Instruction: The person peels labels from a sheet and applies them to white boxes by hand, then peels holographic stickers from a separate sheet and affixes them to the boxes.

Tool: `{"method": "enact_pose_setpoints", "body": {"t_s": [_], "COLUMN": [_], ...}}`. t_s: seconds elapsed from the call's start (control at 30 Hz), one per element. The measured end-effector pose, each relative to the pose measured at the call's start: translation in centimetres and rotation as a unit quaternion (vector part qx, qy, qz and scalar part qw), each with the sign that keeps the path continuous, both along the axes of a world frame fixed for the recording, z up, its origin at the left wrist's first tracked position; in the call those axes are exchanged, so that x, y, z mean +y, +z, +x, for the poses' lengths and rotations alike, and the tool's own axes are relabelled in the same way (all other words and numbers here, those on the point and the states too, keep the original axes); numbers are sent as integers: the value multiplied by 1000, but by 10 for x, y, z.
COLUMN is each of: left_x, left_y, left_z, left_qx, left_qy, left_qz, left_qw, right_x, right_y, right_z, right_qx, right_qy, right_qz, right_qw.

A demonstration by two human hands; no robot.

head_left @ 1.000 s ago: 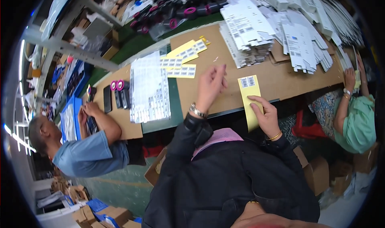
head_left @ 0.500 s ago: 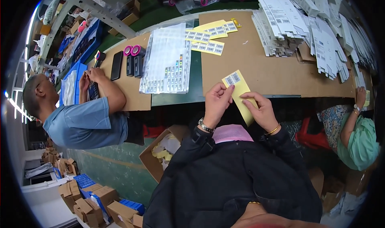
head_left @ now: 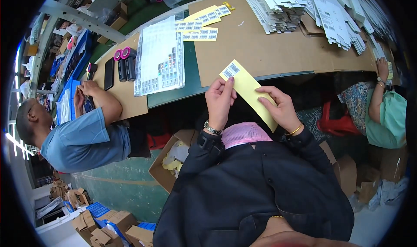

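Note:
A yellow label strip [head_left: 252,93] slants in front of the table's near edge, its top end pointing up and left. White barcode labels [head_left: 230,70] sit at that top end; the visible rest of its face is bare yellow. My left hand [head_left: 220,98] pinches the strip's left edge just below the labels, thumb on the front. Lower down, my right hand [head_left: 281,109] grips the right edge between thumb and curled fingers. More yellow label strips [head_left: 200,33] with barcodes lie on the table beyond my hands, beside a stack of clear-covered label sheets [head_left: 158,60].
Flat white cartons [head_left: 278,8] are piled at the far right. A black phone [head_left: 109,74] and dark cylinders with pink rings [head_left: 126,64] lie at left. Co-workers in blue [head_left: 80,138] and green [head_left: 386,116] sit either side. A cardboard box [head_left: 160,171] holds scraps.
The whole view has shifted, with the table now higher and further left. More bare yellow shows on the strip, and fewer barcode labels show at its top end. Both hands still hold it.

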State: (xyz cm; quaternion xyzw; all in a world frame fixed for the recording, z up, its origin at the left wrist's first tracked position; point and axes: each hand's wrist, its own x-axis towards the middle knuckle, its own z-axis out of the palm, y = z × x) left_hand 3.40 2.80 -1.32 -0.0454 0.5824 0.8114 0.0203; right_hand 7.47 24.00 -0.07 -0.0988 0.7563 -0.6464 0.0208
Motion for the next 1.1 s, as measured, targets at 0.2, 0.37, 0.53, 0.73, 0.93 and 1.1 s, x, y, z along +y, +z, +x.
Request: {"method": "enact_pose_setpoints", "body": {"t_s": [0.2,0.37,0.53,0.73,0.93,1.1], "left_x": [6,6,12,14,10,10], "left_y": [0,-3,2,2,0,-4], "left_z": [10,15,17,18,18,20], "left_qx": [-9,-16,-12,7,20,23], "left_qy": [-16,-7,-10,3,58,56], "left_qz": [-14,-60,-58,-70,-55,-59], "left_qw": [1000,998,998,998,997,996], "right_x": [10,6,10,15,17,18], "right_y": [-7,-6,-4,-9,-18,-24], "right_z": [14,13,15,23,28,32], "right_qx": [-4,28,21,24,21,18], "right_qy": [-39,-39,-10,-33,-42,-58], "right_qz": [-2,18,7,3,7,9], "right_qw": [999,999,1000,999,999,998]}}
